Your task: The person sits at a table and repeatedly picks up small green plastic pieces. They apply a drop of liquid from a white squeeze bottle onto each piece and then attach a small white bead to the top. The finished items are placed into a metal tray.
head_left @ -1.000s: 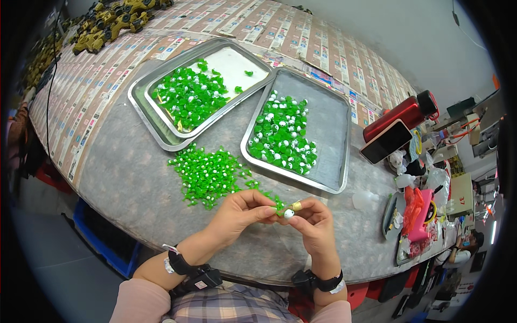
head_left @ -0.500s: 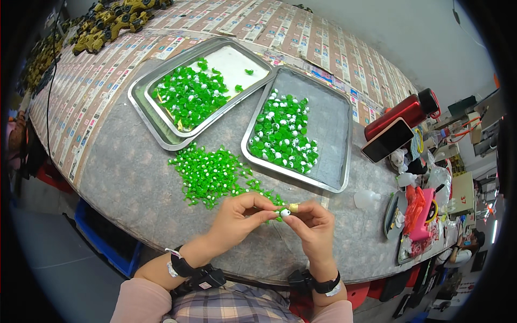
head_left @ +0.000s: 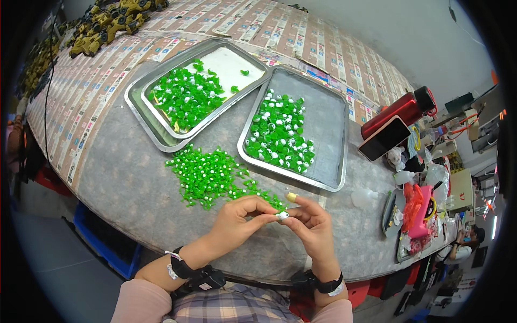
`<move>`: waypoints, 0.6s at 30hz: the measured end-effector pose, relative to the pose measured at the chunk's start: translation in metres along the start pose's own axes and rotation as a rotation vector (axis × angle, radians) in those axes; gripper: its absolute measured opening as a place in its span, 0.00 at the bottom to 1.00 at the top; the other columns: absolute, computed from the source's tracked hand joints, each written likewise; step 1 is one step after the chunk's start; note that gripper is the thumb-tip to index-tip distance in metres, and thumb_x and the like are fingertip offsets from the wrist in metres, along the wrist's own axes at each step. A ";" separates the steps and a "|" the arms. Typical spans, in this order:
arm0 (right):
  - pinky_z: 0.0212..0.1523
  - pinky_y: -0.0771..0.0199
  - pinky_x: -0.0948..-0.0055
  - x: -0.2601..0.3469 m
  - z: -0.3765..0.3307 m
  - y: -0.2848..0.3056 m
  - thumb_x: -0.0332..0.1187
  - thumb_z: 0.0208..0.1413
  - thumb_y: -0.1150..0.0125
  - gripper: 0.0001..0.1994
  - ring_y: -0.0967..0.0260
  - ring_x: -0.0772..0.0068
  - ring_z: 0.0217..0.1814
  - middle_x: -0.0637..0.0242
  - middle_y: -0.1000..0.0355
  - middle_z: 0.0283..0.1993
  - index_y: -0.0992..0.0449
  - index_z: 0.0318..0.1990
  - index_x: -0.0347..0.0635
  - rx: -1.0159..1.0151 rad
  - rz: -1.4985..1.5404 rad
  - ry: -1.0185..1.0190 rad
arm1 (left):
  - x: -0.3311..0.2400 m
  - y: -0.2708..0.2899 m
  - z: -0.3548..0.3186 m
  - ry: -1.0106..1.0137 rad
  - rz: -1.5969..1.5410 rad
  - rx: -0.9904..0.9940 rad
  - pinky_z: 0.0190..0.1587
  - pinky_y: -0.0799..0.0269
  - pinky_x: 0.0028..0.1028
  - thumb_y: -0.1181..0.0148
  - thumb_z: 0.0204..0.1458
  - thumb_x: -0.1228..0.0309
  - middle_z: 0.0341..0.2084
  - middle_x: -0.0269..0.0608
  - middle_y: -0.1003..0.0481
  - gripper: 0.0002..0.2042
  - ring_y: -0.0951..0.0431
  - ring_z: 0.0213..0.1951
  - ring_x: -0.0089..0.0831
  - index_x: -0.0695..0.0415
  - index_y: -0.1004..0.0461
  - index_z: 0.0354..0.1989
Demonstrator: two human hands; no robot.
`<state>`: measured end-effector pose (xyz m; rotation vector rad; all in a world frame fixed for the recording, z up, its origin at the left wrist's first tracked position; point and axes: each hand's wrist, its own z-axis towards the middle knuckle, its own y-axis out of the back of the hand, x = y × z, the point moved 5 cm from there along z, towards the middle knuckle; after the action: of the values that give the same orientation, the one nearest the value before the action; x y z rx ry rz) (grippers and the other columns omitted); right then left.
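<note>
A small white-and-green piece with black dots is pinched between the fingertips of both hands, just over the table's near part. My left hand grips it from the left with thumb and index finger. From the other side my right hand presses its thumb and a finger on it, while its index finger, wrapped in yellow tape, is lifted. Beyond them lies a loose heap of tiny green-and-white parts, trailing right toward my fingertips. Where the fingers meet, part of the piece is hidden.
A metal tray holds green-and-white eye-like pieces. Left of it, stacked trays hold green cup-like pieces. A red bottle and phone are at right, near a pink container. Yellow toy vehicles lie far left.
My right index finger has lifted off the piece and straightened. The piece has turned slightly and sits a little lower between the fingertips. The whole view has shifted slightly.
</note>
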<state>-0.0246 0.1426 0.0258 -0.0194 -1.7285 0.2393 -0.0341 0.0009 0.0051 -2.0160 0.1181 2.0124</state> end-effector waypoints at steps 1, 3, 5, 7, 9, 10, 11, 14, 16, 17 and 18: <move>0.34 0.34 0.86 -0.002 0.000 0.003 0.23 0.45 0.45 0.12 0.34 0.81 0.34 0.64 0.30 0.34 0.32 0.40 0.31 0.034 -0.060 -0.022 | -0.005 -0.001 0.001 -0.085 0.106 0.011 0.29 0.34 0.19 0.43 0.41 0.77 0.24 0.38 0.29 0.04 0.29 0.27 0.22 0.62 0.29 0.27; 0.34 0.34 0.86 -0.007 0.001 0.010 0.24 0.46 0.45 0.12 0.34 0.81 0.34 0.63 0.30 0.35 0.31 0.40 0.31 0.106 -0.177 -0.065 | -0.015 -0.002 0.001 -0.254 0.320 0.030 0.27 0.34 0.21 0.43 0.40 0.77 0.23 0.38 0.29 0.04 0.29 0.26 0.26 0.61 0.29 0.26; 0.34 0.34 0.85 -0.009 0.001 0.010 0.24 0.46 0.45 0.11 0.34 0.80 0.35 0.63 0.30 0.34 0.31 0.39 0.31 0.102 -0.133 -0.104 | -0.017 -0.004 0.000 -0.314 0.408 0.034 0.27 0.35 0.23 0.43 0.39 0.76 0.22 0.39 0.29 0.04 0.29 0.25 0.29 0.60 0.29 0.25; 0.34 0.34 0.85 -0.011 0.001 0.010 0.25 0.46 0.45 0.11 0.34 0.80 0.35 0.63 0.30 0.34 0.30 0.39 0.32 0.103 -0.092 -0.129 | -0.018 -0.005 -0.001 -0.354 0.468 0.033 0.27 0.35 0.25 0.43 0.39 0.76 0.22 0.39 0.30 0.04 0.29 0.25 0.32 0.59 0.29 0.25; 0.35 0.34 0.85 -0.014 0.001 0.012 0.25 0.46 0.45 0.11 0.34 0.80 0.35 0.63 0.30 0.34 0.30 0.39 0.32 0.106 -0.054 -0.141 | -0.018 -0.006 -0.001 -0.374 0.496 0.030 0.26 0.35 0.27 0.43 0.39 0.75 0.22 0.39 0.30 0.04 0.29 0.25 0.34 0.59 0.30 0.25; 0.35 0.34 0.85 -0.015 0.001 0.013 0.25 0.46 0.45 0.11 0.34 0.80 0.35 0.63 0.30 0.34 0.30 0.39 0.32 0.106 -0.045 -0.144 | -0.018 -0.006 -0.002 -0.375 0.511 0.030 0.26 0.35 0.27 0.43 0.39 0.75 0.21 0.39 0.30 0.04 0.29 0.25 0.34 0.59 0.30 0.25; 0.36 0.34 0.85 -0.017 0.001 0.013 0.25 0.46 0.45 0.11 0.34 0.80 0.35 0.63 0.30 0.34 0.30 0.39 0.32 0.106 -0.037 -0.147 | -0.019 -0.007 -0.002 -0.376 0.525 0.030 0.26 0.35 0.27 0.43 0.39 0.75 0.21 0.39 0.30 0.04 0.29 0.25 0.34 0.59 0.30 0.25; 0.37 0.33 0.84 -0.024 0.000 0.014 0.24 0.46 0.46 0.11 0.34 0.79 0.36 0.63 0.30 0.35 0.30 0.39 0.32 0.095 0.007 -0.144 | -0.018 -0.008 -0.002 -0.368 0.556 0.029 0.26 0.35 0.28 0.43 0.39 0.75 0.21 0.39 0.30 0.04 0.30 0.24 0.35 0.59 0.31 0.24; 0.37 0.33 0.83 -0.026 -0.001 0.014 0.24 0.46 0.46 0.11 0.33 0.79 0.36 0.63 0.30 0.35 0.31 0.39 0.32 0.085 0.021 -0.136 | -0.017 -0.009 -0.003 -0.366 0.567 0.031 0.26 0.35 0.28 0.44 0.39 0.75 0.21 0.40 0.31 0.04 0.30 0.24 0.35 0.59 0.31 0.24; 0.37 0.33 0.83 -0.027 -0.002 0.014 0.25 0.46 0.46 0.11 0.33 0.79 0.36 0.63 0.30 0.35 0.31 0.39 0.32 0.081 0.019 -0.133 | -0.016 -0.009 -0.003 -0.367 0.568 0.033 0.26 0.36 0.27 0.44 0.39 0.75 0.21 0.40 0.31 0.04 0.30 0.23 0.35 0.59 0.31 0.24; 0.38 0.33 0.83 -0.027 -0.002 0.014 0.25 0.46 0.46 0.11 0.33 0.79 0.36 0.63 0.30 0.35 0.31 0.39 0.32 0.077 0.015 -0.131 | -0.016 -0.009 -0.003 -0.367 0.569 0.034 0.25 0.36 0.27 0.44 0.39 0.75 0.20 0.41 0.31 0.04 0.30 0.23 0.35 0.59 0.31 0.24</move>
<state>-0.0197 0.1523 -0.0024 0.0403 -1.8482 0.3239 -0.0296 0.0060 0.0219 -1.6764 0.7074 2.6570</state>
